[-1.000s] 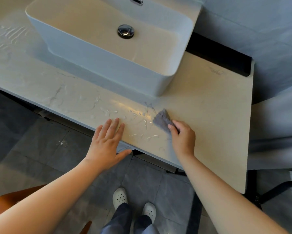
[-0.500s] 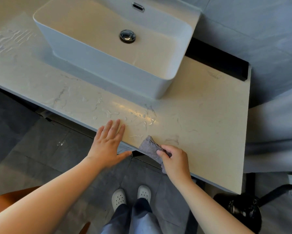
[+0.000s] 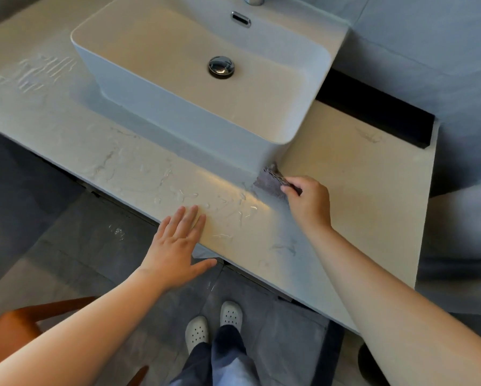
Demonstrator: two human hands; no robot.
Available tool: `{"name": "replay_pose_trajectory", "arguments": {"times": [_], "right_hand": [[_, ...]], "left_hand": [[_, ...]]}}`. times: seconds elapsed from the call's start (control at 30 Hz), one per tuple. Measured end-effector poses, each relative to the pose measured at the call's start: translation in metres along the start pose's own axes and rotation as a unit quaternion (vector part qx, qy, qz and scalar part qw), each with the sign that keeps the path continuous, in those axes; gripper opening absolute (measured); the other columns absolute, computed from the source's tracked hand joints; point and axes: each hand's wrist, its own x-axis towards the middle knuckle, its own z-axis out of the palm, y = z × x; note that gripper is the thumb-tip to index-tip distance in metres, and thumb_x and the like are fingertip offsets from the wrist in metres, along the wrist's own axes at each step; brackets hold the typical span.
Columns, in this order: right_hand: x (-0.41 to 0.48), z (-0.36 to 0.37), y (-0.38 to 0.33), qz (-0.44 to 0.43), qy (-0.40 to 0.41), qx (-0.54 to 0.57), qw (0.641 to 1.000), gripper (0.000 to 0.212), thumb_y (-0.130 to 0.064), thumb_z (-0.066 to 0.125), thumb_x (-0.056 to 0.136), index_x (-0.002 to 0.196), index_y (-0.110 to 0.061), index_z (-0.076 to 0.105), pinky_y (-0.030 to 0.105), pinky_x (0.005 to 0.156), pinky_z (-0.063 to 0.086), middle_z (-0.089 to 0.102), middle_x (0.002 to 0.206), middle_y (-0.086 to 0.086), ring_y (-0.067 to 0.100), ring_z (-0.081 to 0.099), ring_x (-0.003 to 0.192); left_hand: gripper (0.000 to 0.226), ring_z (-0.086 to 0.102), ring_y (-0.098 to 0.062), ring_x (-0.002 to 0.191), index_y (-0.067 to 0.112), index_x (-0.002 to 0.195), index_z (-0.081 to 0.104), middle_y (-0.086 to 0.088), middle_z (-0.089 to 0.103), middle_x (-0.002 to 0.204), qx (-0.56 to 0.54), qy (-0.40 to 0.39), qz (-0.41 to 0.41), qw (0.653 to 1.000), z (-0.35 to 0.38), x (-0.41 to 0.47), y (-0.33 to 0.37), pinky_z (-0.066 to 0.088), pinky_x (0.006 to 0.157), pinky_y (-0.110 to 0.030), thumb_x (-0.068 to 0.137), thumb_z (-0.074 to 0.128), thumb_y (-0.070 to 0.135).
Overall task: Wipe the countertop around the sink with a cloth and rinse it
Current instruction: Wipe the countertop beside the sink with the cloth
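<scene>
Pinching grey cloth (image 3: 271,181), right hand (image 3: 308,203) curls fingers over its near edge; cloth lies on countertop (image 3: 353,190), far corner touching sink (image 3: 183,118) front-right corner. Left hand (image 3: 176,243) flat at counter edge, fingers straight, thumb spread. Sink holds only drain plug (image 3: 221,67).

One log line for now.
phase: wiping | right hand: grips cloth at sink corner | left hand: flat on countertop edge | water streaks: between hands
</scene>
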Motion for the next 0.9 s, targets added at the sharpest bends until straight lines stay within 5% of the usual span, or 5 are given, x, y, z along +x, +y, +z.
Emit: {"name": "replay_pose_trajectory", "arguments": {"times": [0.17, 0.33, 0.67, 0.8, 0.9], "right_hand": [[0.005, 0.02, 0.007, -0.077, -0.033, -0.065, 0.994, 0.024, -0.013, 0.063, 0.085, 0.109, -0.011, 0.071, 0.033, 0.077, 0.048, 0.07, 0.102, 0.007, 0.027, 0.062, 0.094], [0.006, 0.036, 0.011, -0.059, -0.008, -0.05, 0.997, 0.024, -0.013, 0.062, 0.085, 0.108, -0.01, 0.07, 0.045, 0.081, 0.05, 0.069, 0.103, 0.008, 0.032, 0.062, 0.094], [-0.043, 0.058, -0.006, -0.071, 0.005, -0.05, 0.996, 0.024, -0.012, 0.068, 0.082, 0.105, -0.015, 0.072, 0.038, 0.077, 0.045, 0.069, 0.098, 0.003, 0.028, 0.062, 0.087], [-0.074, 0.065, -0.008, -0.074, 0.025, -0.043, 0.996, 0.024, -0.013, 0.067, 0.081, 0.105, -0.015, 0.072, 0.037, 0.071, 0.048, 0.067, 0.093, 0.0, 0.025, 0.061, 0.082], [-0.098, 0.07, -0.013, -0.071, 0.028, -0.039, 0.996, 0.024, -0.013, 0.068, 0.081, 0.105, -0.014, 0.072, 0.037, 0.069, 0.049, 0.066, 0.091, 0.0, 0.024, 0.061, 0.08]], "left_hand": [[0.097, -0.022, -0.021, 0.142, 0.026, 0.15, -0.008, 0.001, -0.017, 0.157, -0.004, 0.015, -0.009, 1.0, 0.008, 0.0, 0.0, -0.004, 0.118, -0.043, 0.076, 0.025, 0.08], [0.094, -0.02, -0.019, 0.143, 0.027, 0.15, -0.004, 0.003, -0.014, 0.157, -0.022, 0.03, -0.017, 0.999, 0.009, -0.001, 0.004, -0.006, 0.117, -0.042, 0.079, 0.032, 0.077], [0.09, -0.012, -0.019, 0.144, 0.027, 0.151, 0.005, 0.004, -0.007, 0.158, -0.037, 0.019, -0.028, 0.999, -0.001, -0.001, 0.007, -0.003, 0.117, -0.04, 0.078, 0.027, 0.076], [0.087, 0.016, -0.018, 0.143, 0.024, 0.147, 0.029, 0.004, 0.021, 0.156, -0.135, 0.04, -0.025, 0.99, -0.022, 0.004, -0.005, 0.016, 0.117, -0.037, 0.076, 0.03, 0.075], [0.083, 0.02, -0.022, 0.142, 0.019, 0.145, 0.034, -0.001, 0.029, 0.153, -0.108, 0.065, -0.017, 0.992, -0.03, 0.002, -0.027, 0.015, 0.115, -0.037, 0.079, 0.029, 0.07]]}}
